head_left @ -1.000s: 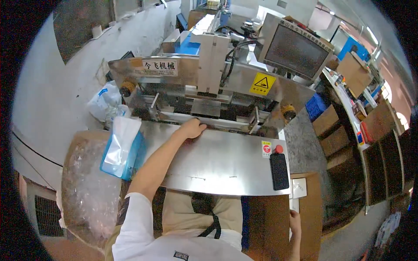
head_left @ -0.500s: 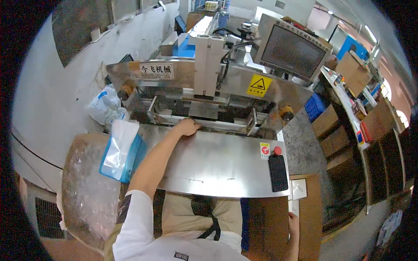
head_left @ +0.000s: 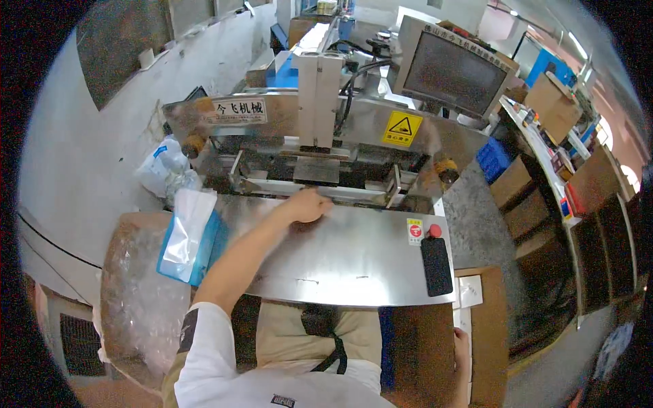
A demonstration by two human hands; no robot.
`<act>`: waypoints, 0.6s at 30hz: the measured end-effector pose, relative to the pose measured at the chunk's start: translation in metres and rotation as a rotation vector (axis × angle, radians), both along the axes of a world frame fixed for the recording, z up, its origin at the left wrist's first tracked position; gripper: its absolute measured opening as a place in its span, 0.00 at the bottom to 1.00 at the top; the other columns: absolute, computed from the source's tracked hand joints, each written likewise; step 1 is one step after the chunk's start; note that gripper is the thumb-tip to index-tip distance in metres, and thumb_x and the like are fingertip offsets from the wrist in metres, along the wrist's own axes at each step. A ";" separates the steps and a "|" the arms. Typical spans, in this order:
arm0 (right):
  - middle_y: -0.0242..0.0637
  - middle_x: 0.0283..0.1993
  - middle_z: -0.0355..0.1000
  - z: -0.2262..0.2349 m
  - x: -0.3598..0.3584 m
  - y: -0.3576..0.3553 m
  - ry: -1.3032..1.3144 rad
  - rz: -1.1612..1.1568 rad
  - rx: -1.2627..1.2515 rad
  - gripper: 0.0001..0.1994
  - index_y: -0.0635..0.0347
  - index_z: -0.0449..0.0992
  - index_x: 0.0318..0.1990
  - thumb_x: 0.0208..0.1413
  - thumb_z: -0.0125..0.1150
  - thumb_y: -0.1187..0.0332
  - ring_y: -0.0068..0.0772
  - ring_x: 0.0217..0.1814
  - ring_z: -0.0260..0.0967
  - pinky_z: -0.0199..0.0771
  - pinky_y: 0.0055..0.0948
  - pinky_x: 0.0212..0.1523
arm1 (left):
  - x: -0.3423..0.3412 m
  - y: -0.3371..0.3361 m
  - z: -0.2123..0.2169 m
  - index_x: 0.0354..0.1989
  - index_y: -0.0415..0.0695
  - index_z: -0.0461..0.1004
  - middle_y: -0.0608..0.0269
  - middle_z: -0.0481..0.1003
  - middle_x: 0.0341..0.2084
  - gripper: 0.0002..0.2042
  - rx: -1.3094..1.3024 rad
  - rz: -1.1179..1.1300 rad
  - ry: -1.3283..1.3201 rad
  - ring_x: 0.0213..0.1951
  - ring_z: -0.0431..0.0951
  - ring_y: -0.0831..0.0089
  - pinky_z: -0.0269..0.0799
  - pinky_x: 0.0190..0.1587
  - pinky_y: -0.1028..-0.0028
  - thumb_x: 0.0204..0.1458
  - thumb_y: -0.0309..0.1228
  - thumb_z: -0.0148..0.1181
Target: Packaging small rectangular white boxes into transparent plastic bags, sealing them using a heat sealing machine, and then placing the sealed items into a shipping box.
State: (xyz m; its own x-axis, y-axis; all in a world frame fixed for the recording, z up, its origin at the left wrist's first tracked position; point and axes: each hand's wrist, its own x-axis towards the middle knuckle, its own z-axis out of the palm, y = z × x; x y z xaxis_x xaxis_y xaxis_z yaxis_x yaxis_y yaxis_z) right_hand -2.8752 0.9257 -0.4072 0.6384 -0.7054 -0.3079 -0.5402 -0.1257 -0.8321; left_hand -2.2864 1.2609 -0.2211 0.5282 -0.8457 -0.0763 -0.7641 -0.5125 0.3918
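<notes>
Stretching the left hand [head_left: 307,205] over the steel tabletop [head_left: 367,258] to just before the white rail [head_left: 357,196], curling its fingers in narrowly; blurring too much to tell whether holding anything. Shifting a little rightward along that rail since half a second ago, and drawing slightly nearer the body. Keeping the right hand [head_left: 462,345] low past the tabletop's right edge, much as before, near white boxes [head_left: 470,291] lying inside an open cardboard box [head_left: 492,326]; hiding too much of the fingers to tell whether gripping or empty.

Bearing, on the steel, a black phone [head_left: 436,266] at the right, just below a red button [head_left: 433,232] and a small sticker [head_left: 414,232]; holding at the left a blue box [head_left: 212,246] topped with white plastic bags [head_left: 183,234].

Rising behind the rail with a pale upright column [head_left: 317,102], a yellow warning sign [head_left: 401,129] and a dark-screened monitor [head_left: 454,73]. Flanking on the left with a carton of clear plastic [head_left: 146,299] against a whitish wall [head_left: 88,170]; showing, off right, a blue crate [head_left: 492,158] on grey floor [head_left: 471,221].
</notes>
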 end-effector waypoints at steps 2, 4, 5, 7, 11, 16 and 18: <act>0.32 0.38 0.77 -0.018 -0.017 -0.014 0.013 -0.031 -0.057 0.14 0.71 0.78 0.45 0.64 0.53 0.66 0.21 0.35 0.71 0.70 0.24 0.36 | 0.006 -0.022 -0.006 0.41 0.37 0.80 0.37 0.77 0.42 0.26 0.031 -0.029 0.056 0.49 0.75 0.43 0.69 0.55 0.53 0.61 0.50 0.44; 0.31 0.38 0.77 -0.008 0.019 0.007 0.021 0.011 0.043 0.14 0.72 0.77 0.45 0.64 0.52 0.68 0.21 0.37 0.71 0.70 0.24 0.37 | 0.026 -0.004 -0.030 0.39 0.33 0.79 0.37 0.76 0.43 0.28 0.120 0.067 0.120 0.48 0.76 0.42 0.69 0.54 0.54 0.60 0.51 0.45; 0.31 0.38 0.77 -0.012 0.007 -0.001 0.025 -0.012 -0.003 0.14 0.72 0.78 0.45 0.64 0.53 0.67 0.21 0.36 0.71 0.71 0.25 0.36 | 0.026 -0.019 -0.031 0.39 0.33 0.79 0.37 0.76 0.43 0.28 0.099 0.041 0.118 0.48 0.76 0.42 0.69 0.54 0.54 0.60 0.51 0.45; 0.32 0.37 0.77 -0.017 0.003 -0.005 0.020 -0.024 -0.037 0.14 0.72 0.78 0.45 0.63 0.53 0.67 0.21 0.36 0.71 0.71 0.25 0.36 | 0.025 -0.023 -0.034 0.39 0.31 0.78 0.36 0.76 0.43 0.29 0.109 0.117 0.111 0.48 0.76 0.42 0.69 0.54 0.56 0.60 0.51 0.46; 0.33 0.36 0.77 -0.018 0.007 -0.008 0.034 -0.020 -0.036 0.15 0.72 0.78 0.44 0.63 0.56 0.65 0.21 0.33 0.71 0.71 0.25 0.33 | 0.011 0.004 -0.018 0.47 0.37 0.76 0.40 0.76 0.46 0.21 -0.019 0.074 0.126 0.47 0.77 0.47 0.71 0.50 0.56 0.61 0.44 0.48; 0.34 0.33 0.77 -0.010 0.016 0.006 0.032 -0.024 -0.039 0.16 0.73 0.78 0.43 0.62 0.57 0.64 0.21 0.31 0.70 0.69 0.25 0.30 | -0.057 0.116 0.064 0.50 0.36 0.76 0.57 0.78 0.47 0.16 -0.694 0.197 0.680 0.50 0.76 0.68 0.70 0.54 0.69 0.58 0.33 0.59; 0.34 0.32 0.76 -0.039 -0.026 -0.019 -0.055 -0.081 -0.119 0.16 0.73 0.78 0.42 0.62 0.57 0.63 0.21 0.30 0.69 0.68 0.26 0.29 | -0.060 0.174 0.101 0.51 0.37 0.77 0.59 0.77 0.50 0.16 -0.794 0.259 0.424 0.51 0.76 0.74 0.70 0.55 0.74 0.54 0.26 0.62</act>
State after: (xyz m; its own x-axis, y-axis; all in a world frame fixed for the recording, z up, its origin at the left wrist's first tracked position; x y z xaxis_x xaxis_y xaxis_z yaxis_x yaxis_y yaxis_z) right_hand -2.9016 0.9066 -0.4463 0.5916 -0.7847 -0.1850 -0.5062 -0.1830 -0.8428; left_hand -2.3459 1.4352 -0.1205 0.7675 -0.5927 0.2441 -0.3769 -0.1092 0.9198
